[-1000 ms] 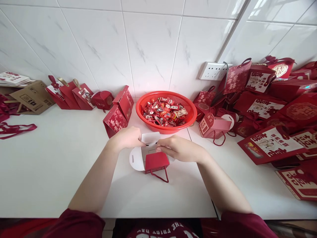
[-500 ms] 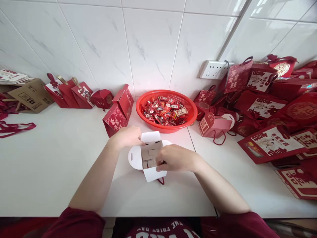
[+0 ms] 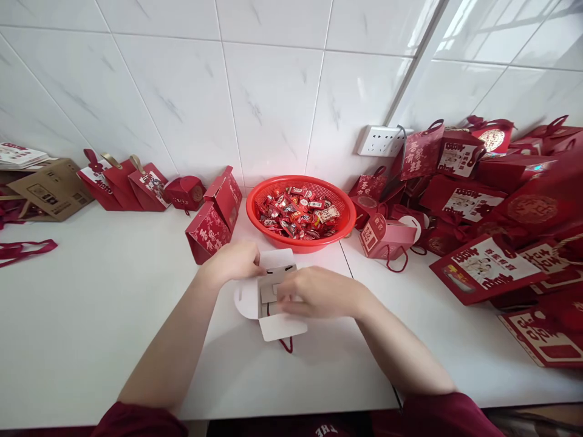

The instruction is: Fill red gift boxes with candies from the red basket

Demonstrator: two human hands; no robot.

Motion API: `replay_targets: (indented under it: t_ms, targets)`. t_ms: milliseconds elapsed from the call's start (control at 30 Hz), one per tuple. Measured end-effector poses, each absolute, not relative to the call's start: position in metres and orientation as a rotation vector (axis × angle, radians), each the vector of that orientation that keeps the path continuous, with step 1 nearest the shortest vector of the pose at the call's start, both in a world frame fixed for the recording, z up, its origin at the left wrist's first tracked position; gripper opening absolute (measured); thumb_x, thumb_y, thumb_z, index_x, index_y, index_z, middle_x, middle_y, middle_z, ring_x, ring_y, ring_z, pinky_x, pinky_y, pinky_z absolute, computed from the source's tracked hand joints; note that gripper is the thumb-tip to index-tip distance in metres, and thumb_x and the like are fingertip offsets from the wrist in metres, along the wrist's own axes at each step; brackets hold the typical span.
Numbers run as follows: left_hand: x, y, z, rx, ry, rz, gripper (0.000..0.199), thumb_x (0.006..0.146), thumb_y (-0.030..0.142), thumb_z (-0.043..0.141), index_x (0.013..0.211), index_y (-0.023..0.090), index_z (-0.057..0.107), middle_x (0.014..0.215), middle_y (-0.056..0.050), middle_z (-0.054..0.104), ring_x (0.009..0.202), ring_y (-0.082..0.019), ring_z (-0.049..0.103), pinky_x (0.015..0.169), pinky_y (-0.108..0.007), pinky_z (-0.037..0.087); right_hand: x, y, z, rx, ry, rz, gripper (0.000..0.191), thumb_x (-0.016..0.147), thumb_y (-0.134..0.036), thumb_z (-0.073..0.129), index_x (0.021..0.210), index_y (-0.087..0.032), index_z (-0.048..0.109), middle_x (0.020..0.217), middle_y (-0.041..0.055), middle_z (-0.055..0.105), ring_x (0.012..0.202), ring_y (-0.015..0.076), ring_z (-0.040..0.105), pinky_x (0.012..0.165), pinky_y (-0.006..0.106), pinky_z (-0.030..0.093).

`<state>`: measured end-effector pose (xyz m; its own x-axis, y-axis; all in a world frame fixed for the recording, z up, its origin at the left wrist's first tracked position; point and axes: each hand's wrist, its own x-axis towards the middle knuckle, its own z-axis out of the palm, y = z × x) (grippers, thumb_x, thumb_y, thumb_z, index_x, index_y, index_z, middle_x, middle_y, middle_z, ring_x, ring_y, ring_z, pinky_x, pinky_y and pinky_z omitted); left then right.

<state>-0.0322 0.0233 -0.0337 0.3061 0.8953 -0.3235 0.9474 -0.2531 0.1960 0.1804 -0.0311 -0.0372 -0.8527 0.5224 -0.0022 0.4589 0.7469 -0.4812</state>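
An unfolded-top gift box (image 3: 283,328) stands on the table in front of me, its white flaps spread outward and its bare cardboard inside showing. Below its near flap a dark red cord loop (image 3: 286,346) sticks out. At the far left corner, my left hand (image 3: 239,261) is closed, thumb and fingers pinching the box's edge. My right hand (image 3: 314,292) hovers over the right side of the opening with curled fingers smeared by motion; whether they hold anything is unclear. Behind the box sits a red plastic basket (image 3: 255,221) of wrapped candies (image 3: 300,212).
Several finished red gift boxes (image 3: 209,227) line the wall on the left, beside a brown cardboard box (image 3: 50,188). A large heap of red gift boxes (image 3: 487,261) fills the right side. A power strip (image 3: 382,141) is fixed to the tiled wall.
My right hand has shifted slightly left across the box opening and its fingers have blurred. My left hand stays at the box's corner. The whole view has tilted up a little.
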Motion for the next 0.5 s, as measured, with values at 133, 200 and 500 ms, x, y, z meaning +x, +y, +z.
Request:
replay_targets:
  t_ms: [133, 200, 500]
  targets:
    - [-0.033, 0.022, -0.035, 2.237, 1.593, -0.176, 0.037, 0.07, 0.042, 0.064, 0.048, 0.019, 0.046, 0.052, -0.002, 0.047, 0.043, -0.012, 0.036, 0.049, -0.03, 0.019, 0.206, 0.001, -0.018, -1.134, -2.494, 0.574, 0.026, 0.098, -0.027, 0.048, 0.08, -0.019, 0.064, 0.076, 0.0009, 0.066, 0.066, 0.0131, 0.054, 0.06, 0.025, 0.034]
    - [-0.033, 0.021, -0.034, 2.233, 1.542, -0.144, 0.04, 0.07, 0.04, 0.064, 0.046, 0.018, 0.041, 0.05, 0.0, 0.04, 0.042, -0.011, 0.028, 0.049, -0.031, 0.015, 0.22, 0.028, -0.015, -1.357, -2.376, 0.431, 0.031, 0.099, -0.03, 0.044, 0.078, -0.019, 0.063, 0.073, 0.0016, 0.064, 0.067, 0.015, 0.055, 0.061, 0.026, 0.035]
    - [-0.035, 0.016, -0.033, 2.188, 1.406, -0.116, 0.039, 0.078, 0.036, 0.056, 0.055, 0.018, 0.03, 0.056, 0.001, 0.03, 0.045, -0.009, 0.02, 0.049, -0.032, 0.01, 0.239, 0.138, -0.043, -1.915, -2.513, 0.36, 0.023, 0.094, -0.01, 0.052, 0.096, -0.018, 0.073, 0.107, 0.0103, 0.072, 0.096, 0.0212, 0.067, 0.082, 0.027, 0.048]
